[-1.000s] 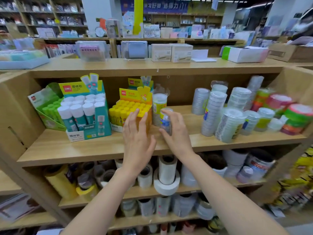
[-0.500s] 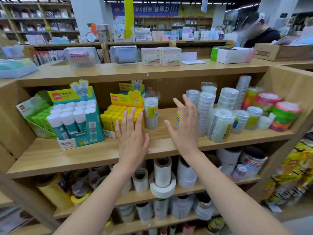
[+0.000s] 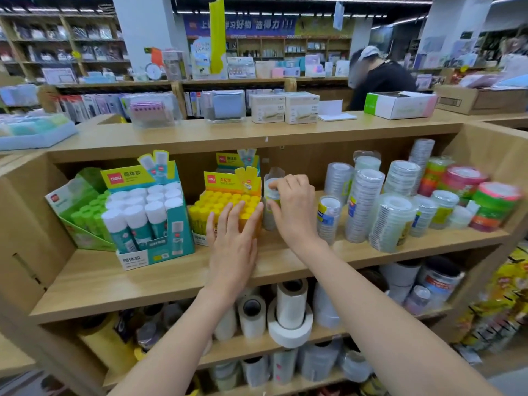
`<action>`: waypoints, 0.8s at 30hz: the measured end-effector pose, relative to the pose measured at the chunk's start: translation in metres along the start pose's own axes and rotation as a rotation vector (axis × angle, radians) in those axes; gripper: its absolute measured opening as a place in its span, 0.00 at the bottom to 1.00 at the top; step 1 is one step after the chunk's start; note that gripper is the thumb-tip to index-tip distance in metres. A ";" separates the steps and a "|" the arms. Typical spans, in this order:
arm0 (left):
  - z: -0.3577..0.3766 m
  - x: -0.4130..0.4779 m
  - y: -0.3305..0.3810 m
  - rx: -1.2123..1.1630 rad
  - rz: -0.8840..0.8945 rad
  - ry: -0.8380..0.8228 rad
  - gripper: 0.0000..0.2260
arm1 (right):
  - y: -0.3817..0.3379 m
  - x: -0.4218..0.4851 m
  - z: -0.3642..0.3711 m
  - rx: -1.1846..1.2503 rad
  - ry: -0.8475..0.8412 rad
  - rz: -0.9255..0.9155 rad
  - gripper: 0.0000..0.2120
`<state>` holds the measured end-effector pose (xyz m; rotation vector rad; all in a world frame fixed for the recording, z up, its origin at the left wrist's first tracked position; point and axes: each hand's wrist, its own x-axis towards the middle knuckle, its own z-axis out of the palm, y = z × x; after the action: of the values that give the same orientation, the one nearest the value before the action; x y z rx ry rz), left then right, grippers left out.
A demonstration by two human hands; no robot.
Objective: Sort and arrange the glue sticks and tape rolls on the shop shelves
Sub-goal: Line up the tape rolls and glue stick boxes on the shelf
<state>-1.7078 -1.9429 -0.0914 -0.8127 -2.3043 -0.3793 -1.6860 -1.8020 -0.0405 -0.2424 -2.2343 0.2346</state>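
Glue sticks (image 3: 155, 200) stand in three open display boxes on the left half of your middle shelf (image 3: 160, 284): a green box (image 3: 81, 208) close to the side panel (image 3: 25, 224), a teal box (image 3: 160, 241) just beside it and nearer the front edge, and a yellow box (image 3: 228, 178) toward the centre, with only a narrow gap between teal and yellow. Your left hand (image 3: 233, 250) lies with its fingers straight, fingertips on the front rows of the yellow box, gripping nothing. Your right hand (image 3: 295, 208) is curled round an upright stack of tape rolls (image 3: 268, 224) just beside the yellow box's right wall; its fingers hook over the top and the thumb presses the side. Whether the stack touches the box you cannot tell. To its right a short tape stack (image 3: 328, 221) stands near, then taller clear stacks (image 3: 363, 207) and coloured tape (image 3: 494, 207) crowd toward the right end. A bare strip of board runs along the front edge before all of them, widest ahead of the green box. White rolls (image 3: 290, 307) fill the shelf below.
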 end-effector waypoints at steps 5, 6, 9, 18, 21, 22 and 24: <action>0.003 0.001 0.001 -0.021 -0.004 0.028 0.34 | 0.010 -0.006 -0.008 -0.034 0.047 0.004 0.12; 0.003 0.001 0.002 -0.031 -0.010 0.029 0.34 | 0.012 -0.009 -0.011 -0.030 0.057 0.005 0.13; 0.003 0.001 0.011 -0.077 -0.012 0.049 0.32 | 0.013 -0.014 -0.017 -0.035 0.065 -0.007 0.13; -0.010 -0.001 0.037 -0.487 0.106 0.106 0.29 | 0.019 -0.012 -0.024 0.061 -0.015 -0.079 0.16; -0.009 0.002 0.046 -0.503 0.177 0.081 0.31 | 0.025 -0.016 -0.025 0.123 -0.119 -0.083 0.23; -0.008 0.003 0.049 -0.511 0.186 0.081 0.31 | 0.027 -0.019 -0.027 0.144 -0.130 -0.074 0.24; -0.006 0.002 0.058 -0.565 0.125 0.076 0.32 | 0.028 -0.027 -0.035 0.197 -0.067 -0.061 0.25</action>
<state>-1.6691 -1.9007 -0.0821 -1.1793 -2.0786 -1.0120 -1.6392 -1.7787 -0.0465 -0.0606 -2.2623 0.4319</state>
